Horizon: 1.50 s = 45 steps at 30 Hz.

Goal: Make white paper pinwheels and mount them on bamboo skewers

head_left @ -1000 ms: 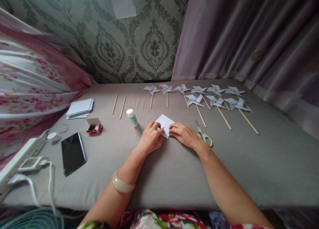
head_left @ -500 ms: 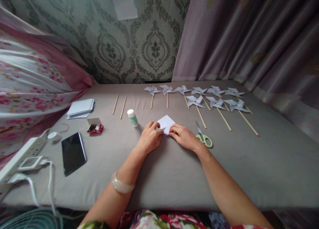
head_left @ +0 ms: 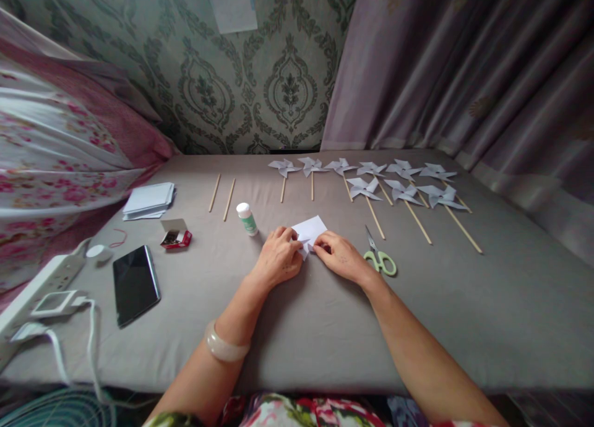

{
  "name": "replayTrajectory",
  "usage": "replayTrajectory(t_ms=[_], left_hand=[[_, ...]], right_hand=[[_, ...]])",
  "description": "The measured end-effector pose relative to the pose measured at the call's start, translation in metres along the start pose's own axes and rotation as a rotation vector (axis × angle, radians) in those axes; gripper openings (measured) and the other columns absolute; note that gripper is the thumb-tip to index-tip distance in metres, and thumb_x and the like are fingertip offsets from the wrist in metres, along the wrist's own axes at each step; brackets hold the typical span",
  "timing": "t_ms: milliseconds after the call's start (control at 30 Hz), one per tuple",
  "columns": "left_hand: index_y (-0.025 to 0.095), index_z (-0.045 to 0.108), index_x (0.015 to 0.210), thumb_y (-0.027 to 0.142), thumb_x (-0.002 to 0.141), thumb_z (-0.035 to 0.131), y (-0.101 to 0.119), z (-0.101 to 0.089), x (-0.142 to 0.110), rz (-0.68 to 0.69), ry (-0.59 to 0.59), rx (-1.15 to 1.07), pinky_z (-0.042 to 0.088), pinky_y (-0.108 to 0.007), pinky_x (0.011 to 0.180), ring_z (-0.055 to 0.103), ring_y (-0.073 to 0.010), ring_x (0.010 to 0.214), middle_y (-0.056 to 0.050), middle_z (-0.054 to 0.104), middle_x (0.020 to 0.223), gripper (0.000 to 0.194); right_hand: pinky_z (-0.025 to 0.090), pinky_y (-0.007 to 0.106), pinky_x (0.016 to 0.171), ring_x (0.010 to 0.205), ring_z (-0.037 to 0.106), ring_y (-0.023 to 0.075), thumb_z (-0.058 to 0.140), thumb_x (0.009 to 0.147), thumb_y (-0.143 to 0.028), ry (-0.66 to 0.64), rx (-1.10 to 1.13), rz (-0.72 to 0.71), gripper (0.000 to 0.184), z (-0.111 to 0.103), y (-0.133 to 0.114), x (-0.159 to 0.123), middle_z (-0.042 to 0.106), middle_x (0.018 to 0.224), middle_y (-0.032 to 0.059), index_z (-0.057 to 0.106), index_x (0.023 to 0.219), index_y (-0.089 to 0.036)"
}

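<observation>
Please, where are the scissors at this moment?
In the head view, the scissors lie on the table right of the right hand, below the nearest pinwheel's stick.

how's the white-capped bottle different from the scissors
The bottle stands upright; the scissors lie flat. The bottle has a white cap and green label; the scissors have pale green handles. The bottle is near the left hand, the scissors near the right hand. Both rest on grey cloth.

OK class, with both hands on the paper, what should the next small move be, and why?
Probably the right hand should ease its edge of the paper inward while the left hand steadies it: both have fingers on it, and the finished pinwheels have folded-in blades.
</observation>
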<state>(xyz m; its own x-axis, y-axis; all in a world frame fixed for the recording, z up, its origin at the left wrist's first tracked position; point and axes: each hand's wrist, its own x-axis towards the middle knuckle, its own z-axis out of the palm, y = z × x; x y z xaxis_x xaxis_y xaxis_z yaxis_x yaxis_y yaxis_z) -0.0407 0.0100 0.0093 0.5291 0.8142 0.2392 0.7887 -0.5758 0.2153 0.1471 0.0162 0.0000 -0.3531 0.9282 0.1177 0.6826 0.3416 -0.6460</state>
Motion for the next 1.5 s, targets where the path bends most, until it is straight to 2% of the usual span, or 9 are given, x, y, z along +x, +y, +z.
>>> replayTrajectory(t_ms=[67, 167, 367, 600, 833, 1133, 1500], left_hand=[[0.018, 0.071, 0.085, 0.021, 0.083, 0.051, 0.003, -0.001, 0.001, -0.014, 0.01, 0.004, 0.046, -0.04, 0.087, 0.05, -0.0235, 0.096, -0.011, 0.061, 0.098, 0.021], [0.018, 0.071, 0.081, 0.028, 0.09, 0.045, 0.005, 0.002, 0.002, -0.032, 0.036, 0.03, 0.046, -0.038, 0.085, 0.051, -0.0224, 0.094, -0.011, 0.061, 0.094, 0.029], [0.018, 0.069, 0.084, 0.03, 0.091, 0.046, 0.003, 0.012, 0.003, -0.037, 0.053, 0.071, 0.045, -0.038, 0.083, 0.051, -0.0231, 0.094, -0.01, 0.061, 0.096, 0.026], [0.018, 0.067, 0.091, 0.028, 0.088, 0.052, 0.005, 0.014, 0.004, -0.055, 0.045, 0.086, 0.043, -0.038, 0.082, 0.05, -0.0237, 0.095, -0.01, 0.06, 0.1, 0.018], [0.022, 0.067, 0.101, 0.024, 0.089, 0.049, 0.007, 0.014, 0.005, -0.048, 0.032, 0.053, 0.043, -0.037, 0.083, 0.048, -0.0236, 0.095, -0.009, 0.059, 0.099, 0.022], [0.024, 0.067, 0.105, 0.023, 0.091, 0.043, 0.008, 0.014, 0.005, -0.021, 0.014, 0.06, 0.042, -0.036, 0.083, 0.046, -0.023, 0.095, -0.009, 0.057, 0.099, 0.028], [0.024, 0.068, 0.104, 0.022, 0.092, 0.041, 0.009, 0.014, 0.005, -0.036, -0.011, 0.06, 0.041, -0.036, 0.085, 0.044, -0.024, 0.097, -0.01, 0.053, 0.101, 0.03]], right_hand=[[0.042, 0.025, 0.074, 0.077, 0.058, 0.0137, 0.053, 0.085, -0.022, 0.048, -0.009, 0.037, 0.014, 0.002, 0.0, 0.001, 0.064, 0.089, 0.0048, 0.065, 0.082, -0.017], [0.042, 0.025, 0.07, 0.072, 0.057, 0.0135, 0.053, 0.085, -0.025, 0.09, -0.059, 0.096, 0.016, 0.005, -0.001, 0.002, 0.064, 0.085, 0.0043, 0.067, 0.083, -0.018], [0.042, 0.025, 0.071, 0.075, 0.06, 0.0154, 0.051, 0.085, -0.024, 0.117, -0.139, 0.189, 0.018, 0.009, -0.005, 0.006, 0.068, 0.085, 0.0068, 0.067, 0.084, -0.017], [0.041, 0.025, 0.067, 0.076, 0.063, 0.0176, 0.049, 0.085, -0.026, 0.096, -0.19, 0.298, 0.02, 0.011, -0.009, 0.008, 0.071, 0.082, 0.0071, 0.067, 0.085, -0.018], [0.042, 0.028, 0.068, 0.082, 0.065, 0.0215, 0.049, 0.084, -0.027, 0.064, -0.217, 0.385, 0.02, 0.009, -0.016, 0.01, 0.071, 0.086, 0.0101, 0.068, 0.085, -0.019], [0.042, 0.026, 0.071, 0.086, 0.065, 0.0208, 0.048, 0.085, -0.029, 0.015, -0.256, 0.452, 0.024, 0.007, -0.022, 0.013, 0.072, 0.091, 0.0109, 0.069, 0.091, -0.017], [0.042, 0.027, 0.072, 0.091, 0.065, 0.022, 0.049, 0.086, -0.029, 0.008, -0.3, 0.461, 0.023, 0.008, -0.024, 0.013, 0.072, 0.094, 0.0111, 0.067, 0.093, -0.017]])
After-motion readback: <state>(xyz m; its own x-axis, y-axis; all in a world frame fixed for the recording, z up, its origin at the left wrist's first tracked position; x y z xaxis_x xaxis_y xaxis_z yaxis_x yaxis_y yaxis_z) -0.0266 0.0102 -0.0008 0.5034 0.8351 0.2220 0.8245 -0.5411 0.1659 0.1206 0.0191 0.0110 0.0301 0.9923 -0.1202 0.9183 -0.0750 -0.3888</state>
